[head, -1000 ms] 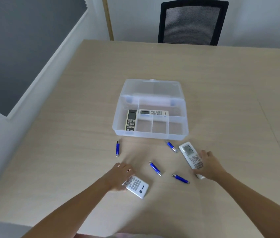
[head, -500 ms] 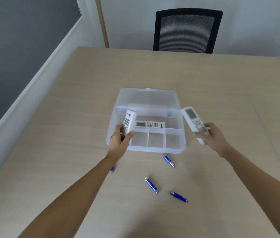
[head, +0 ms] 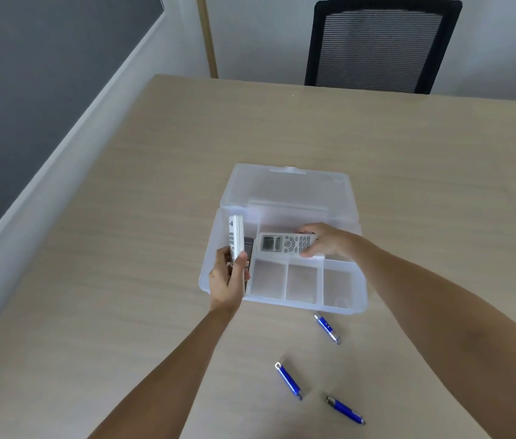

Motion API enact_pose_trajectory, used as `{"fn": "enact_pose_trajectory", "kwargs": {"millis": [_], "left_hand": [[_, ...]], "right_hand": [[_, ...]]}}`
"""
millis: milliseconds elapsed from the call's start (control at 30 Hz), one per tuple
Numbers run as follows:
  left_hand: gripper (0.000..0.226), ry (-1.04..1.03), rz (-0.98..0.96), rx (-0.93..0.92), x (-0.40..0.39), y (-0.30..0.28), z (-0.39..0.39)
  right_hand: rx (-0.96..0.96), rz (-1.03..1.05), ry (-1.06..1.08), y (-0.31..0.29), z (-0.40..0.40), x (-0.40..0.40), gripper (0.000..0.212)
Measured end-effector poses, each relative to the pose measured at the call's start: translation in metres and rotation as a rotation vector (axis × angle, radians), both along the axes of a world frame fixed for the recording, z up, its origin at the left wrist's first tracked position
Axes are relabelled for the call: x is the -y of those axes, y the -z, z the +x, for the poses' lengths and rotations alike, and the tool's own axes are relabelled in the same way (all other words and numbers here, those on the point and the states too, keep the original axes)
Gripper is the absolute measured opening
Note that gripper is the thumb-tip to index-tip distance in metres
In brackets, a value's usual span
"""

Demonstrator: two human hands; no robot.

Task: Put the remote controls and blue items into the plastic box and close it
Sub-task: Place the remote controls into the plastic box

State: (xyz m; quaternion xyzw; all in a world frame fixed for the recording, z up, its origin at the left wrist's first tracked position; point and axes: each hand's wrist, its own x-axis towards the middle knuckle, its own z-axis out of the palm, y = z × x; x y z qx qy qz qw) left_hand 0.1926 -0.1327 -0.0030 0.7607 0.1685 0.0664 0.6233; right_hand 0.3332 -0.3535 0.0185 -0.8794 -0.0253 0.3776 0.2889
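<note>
Two remotes are in your hands, both over the clear plastic box (head: 344, 307), which sits open on the pale wood-grain table (head: 123, 312) w/ its frosted lid (head: 288, 188) folded back flat behind it. Your left hand (head: 228, 282) has fingers curled round the lower end of a slim white remote (head: 235, 237), held near upright on its edge above the box's left compartment; a darker remote (head: 248, 248) lies in that compartment, mostly hidden by the hand. Your right hand (head: 325, 240) pinches a wider white remote (head: 285, 243), screen and rubbery buttons facing up, lying crosswise over the rear long compartment. 3 small front compartments look bare, smooth and translucent. 3 blue items stay on the table nearer you: one glossy metallic cylinder (head: 328, 328) just beside the box's front wall, another (head: 289, 381) and a third (head: 345, 410) further back toward you, well apart from the box. Black mesh chair (head: 380, 42) at the far edge.
</note>
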Motion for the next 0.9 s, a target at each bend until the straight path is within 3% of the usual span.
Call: {"fn": "enact_pose_trajectory", "kwargs": {"millis": [167,267,400,467,567,667,767,900], "left_hand": [[0.024,-0.004,0.003,0.097,0.0,0.002,-0.002],[0.028,-0.023,-0.011,0.08,-0.005,0.001,-0.001],[0.039,0.064,0.086,-0.015,-0.015,-0.01,0.023],[0.048,0.231,0.243,-0.032,-0.015,-0.021,0.047],[0.055,0.568,0.707,-0.086,-0.006,-0.029,0.085],[0.052,0.851,1.024,-0.096,0.014,-0.024,0.107],[0.048,0.983,1.109,-0.092,0.02,-0.014,0.117],[0.045,1.011,1.151,-0.079,0.007,0.001,0.12]], "right_hand": [[0.026,-0.11,-0.161,-0.004,-0.008,-0.005,0.051],[0.26,-0.215,-0.227,-0.002,-0.019,-0.013,0.037],[0.814,-0.137,0.315,0.013,-0.063,0.003,0.045],[0.741,-0.043,0.479,0.028,-0.09,0.019,0.044],[0.481,0.079,0.516,0.045,-0.121,0.024,0.038],[0.529,0.091,0.572,0.051,-0.122,0.024,0.032],[0.555,0.089,0.63,0.054,-0.12,0.022,0.03],[0.544,0.075,0.651,0.054,-0.121,0.02,0.028]]}}
